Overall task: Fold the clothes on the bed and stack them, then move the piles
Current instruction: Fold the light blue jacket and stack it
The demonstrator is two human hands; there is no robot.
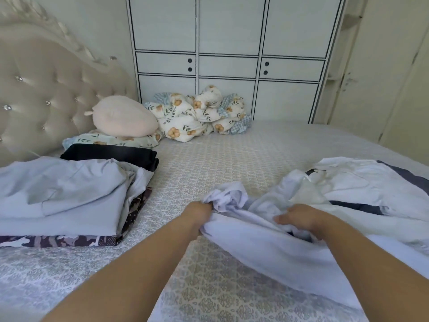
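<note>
A white garment (262,242) lies crumpled on the bed (222,159) in front of me. My left hand (199,214) grips a bunched edge of it at its left end. My right hand (299,217) holds its cloth a little to the right, fingers curled into the folds. More loose white and dark grey clothes (362,184) spread out at the right. At the left sits a stack: a pale blue garment (62,196) on top of a patterned purple piece (69,240). Behind it lies a folded black garment (111,154).
A beige cushion (123,117) rests on a floral pillow by the tufted headboard (41,94). A bundled floral duvet (199,115) sits at the bed's far edge against a white wardrobe (229,54). A door stands at the right.
</note>
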